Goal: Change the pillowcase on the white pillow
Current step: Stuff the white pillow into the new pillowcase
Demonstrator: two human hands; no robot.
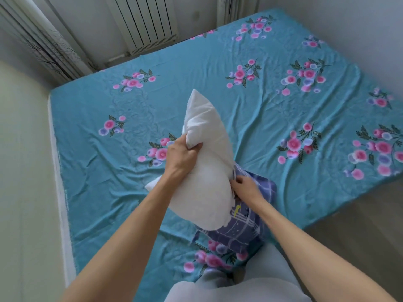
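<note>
The white pillow [207, 162] stands on end above the bed, most of it bare. My left hand [182, 152] grips a bunch of its fabric on the left side, about halfway up. A blue-and-purple checked pillowcase [246, 227] lies crumpled under and to the right of the pillow's lower end. My right hand [245, 186] pinches the pillowcase's edge right beside the pillow. The pillow hides part of the pillowcase's opening.
A teal bedsheet [196, 83] with pink flower prints covers the whole bed. A white radiator [144, 20] and a curtain [43, 40] stand at the far wall. A pale wall [21, 171] runs along the bed's left side. My light trousers [239, 288] show at the bottom.
</note>
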